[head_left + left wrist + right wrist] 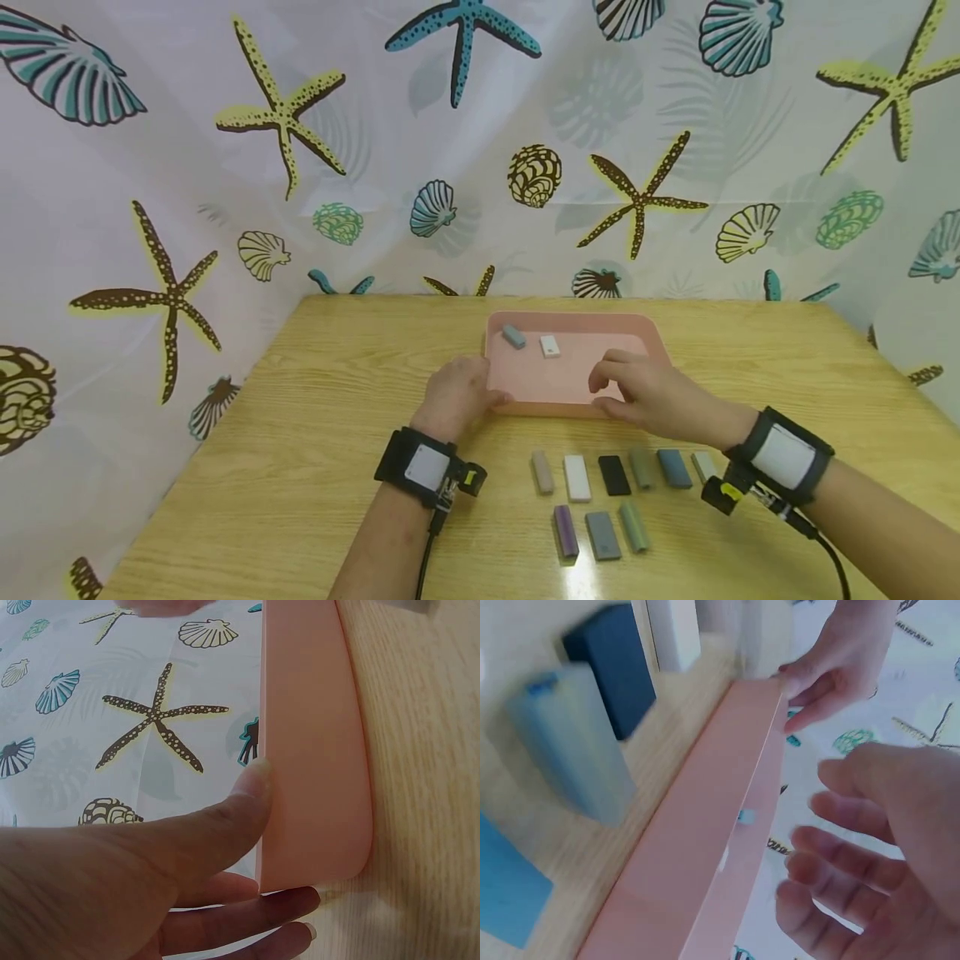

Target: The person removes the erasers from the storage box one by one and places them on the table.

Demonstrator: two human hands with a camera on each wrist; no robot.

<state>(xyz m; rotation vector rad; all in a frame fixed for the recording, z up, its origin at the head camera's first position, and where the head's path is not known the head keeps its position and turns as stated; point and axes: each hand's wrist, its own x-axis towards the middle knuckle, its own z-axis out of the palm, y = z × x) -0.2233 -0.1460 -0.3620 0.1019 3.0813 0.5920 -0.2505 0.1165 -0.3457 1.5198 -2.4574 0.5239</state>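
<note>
A shallow pink tray [546, 408] sits on the wooden table. At its front left corner my left hand [459, 392] holds it, the thumb [251, 787] on the rim and the fingers around the side. My right hand [637, 387] hovers over the tray's front right part with loosely bent fingers and nothing between them. The right wrist view shows its fingertips [806, 866] apart from the tray wall [697, 817]. Inside the tray lie a grey-blue block [513, 337] and a small white block [550, 346], both toward the back left.
In front of the tray, small blocks lie in two rows: beige [542, 472], white [577, 478], black [614, 475], olive [642, 468], blue [674, 468] and pale green [704, 466], then purple [566, 532], grey [603, 536] and green [633, 527]. A patterned cloth [480, 167] hangs behind the table.
</note>
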